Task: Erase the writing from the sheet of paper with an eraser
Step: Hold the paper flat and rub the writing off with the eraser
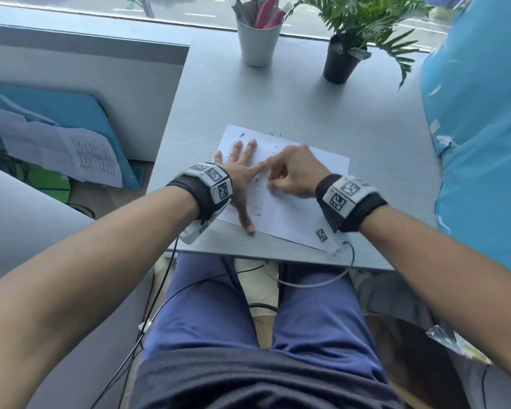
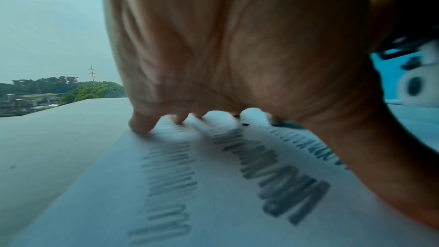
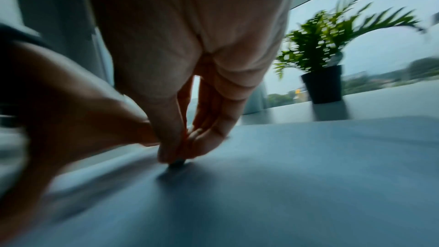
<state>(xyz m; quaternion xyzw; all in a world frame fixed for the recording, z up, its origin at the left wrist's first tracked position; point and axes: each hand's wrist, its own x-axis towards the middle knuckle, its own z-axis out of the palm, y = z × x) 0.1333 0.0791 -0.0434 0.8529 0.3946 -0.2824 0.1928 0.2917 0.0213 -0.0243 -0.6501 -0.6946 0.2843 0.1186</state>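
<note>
- Your left hand (image 1: 242, 169) lies flat with fingers spread on the sheet of paper (image 1: 292, 214), which sits on the desk (image 1: 307, 98) in front of you. That is the right anchor; I judge it should stay pressed down close to the rubbing spot so the sheet cannot buckle.
- Your right hand (image 1: 292, 172) has its fingers curled and pinched together on a small dark eraser (image 3: 177, 162), whose tip touches the paper just beside your left forefinger. The grip is clamped on it; most of the eraser is hidden by the fingertips.
- Rows of pencil writing (image 2: 268, 164) lie under and beside your left palm, not yet erased, so much of the task seems left to do.
- Rub in short strokes, directed away from the holding hand rather than toward it, so the paper is pulled taut and not creased.
- Press moderately; a small eraser pinched low can slip out, and hard pressure may tear the sheet.
- Dark crumbs (image 2: 245, 124) lie near your fingers; brushing them off should avoid smearing.
</note>
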